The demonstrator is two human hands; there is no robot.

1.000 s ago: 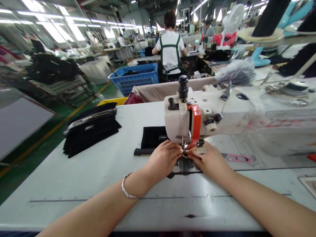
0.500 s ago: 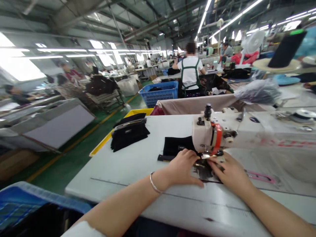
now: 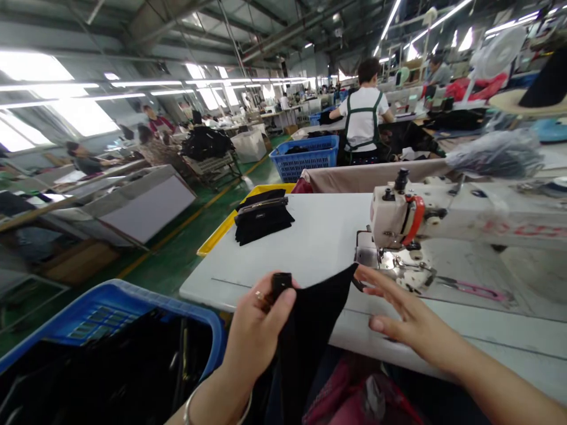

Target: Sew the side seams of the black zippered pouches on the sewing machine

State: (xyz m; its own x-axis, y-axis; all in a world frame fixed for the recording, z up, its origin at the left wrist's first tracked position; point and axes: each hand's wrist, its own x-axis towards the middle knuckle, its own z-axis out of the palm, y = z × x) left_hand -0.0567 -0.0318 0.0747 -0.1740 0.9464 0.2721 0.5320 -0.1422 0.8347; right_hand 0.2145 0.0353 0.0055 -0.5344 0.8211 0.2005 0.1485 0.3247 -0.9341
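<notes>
My left hand [image 3: 261, 321] is closed on a black fabric piece [image 3: 319, 310], pinching its upper left end between thumb and fingers. The cloth hangs down in front of the table's near edge. Its far corner reaches toward my right hand [image 3: 411, 324], whose fingers are stretched out and apart. My right fingertips are at that corner; whether they touch it I cannot tell. Behind that hand stands a white sewing machine [image 3: 392, 221] with an orange-red guard, its metal plate bare of cloth. A stack of black fabric pieces [image 3: 266, 223] lies at the table's far left.
Pink-handled thread snips [image 3: 473, 289] lie right of the needle area. A blue basket [image 3: 219, 336] full of black pieces stands at lower left. A yellow bin [image 3: 217, 233] sits beyond the table's left edge. Further off, a person in a white shirt [image 3: 365, 115] works near another blue basket [image 3: 305, 165].
The black fabric piece has come off the machine bed and toward me in my left hand. My right hand has left the needle area and opened. The view has turned left.
</notes>
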